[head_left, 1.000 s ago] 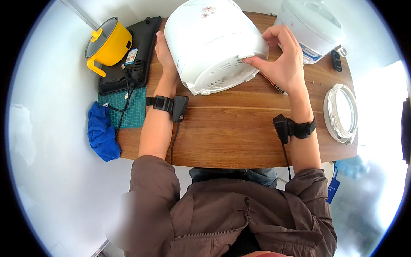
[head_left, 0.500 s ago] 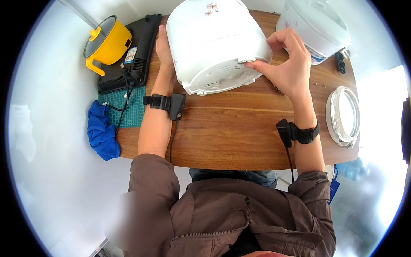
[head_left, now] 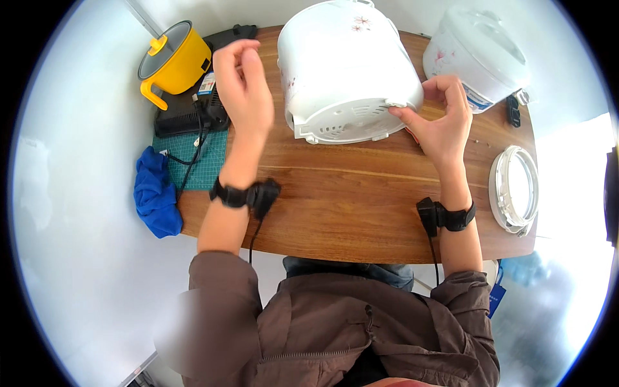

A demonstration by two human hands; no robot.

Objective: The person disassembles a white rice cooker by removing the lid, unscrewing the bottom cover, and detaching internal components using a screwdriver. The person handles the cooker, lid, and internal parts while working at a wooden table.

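The wooden surface (head_left: 361, 213) carries everything here, and the largest thing on it is the white rice cooker body (head_left: 345, 64), tipped on its side at the far middle so its vented base faces the person. It looks like a bulky but thin-walled shell: probably light for its size, stiff, smooth and a little slippery on the rounded wall, so the base rim and its feet seem the surest places to take hold. The right hand (head_left: 435, 122) does just that, fingers (head_left: 406, 116) pinched on the base edge. The left hand (head_left: 245, 87) is lifted just beside the cooker's left wall, fingers loosely curled and holding nothing.

Counted: two white rice cookers, the second rice cooker (head_left: 477, 55) standing upright at the far right; one yellow electric pot (head_left: 173, 61); one round white lid ring (head_left: 514, 189); one green cutting mat (head_left: 193, 158); one blue cloth (head_left: 155, 193); two black wrist straps.
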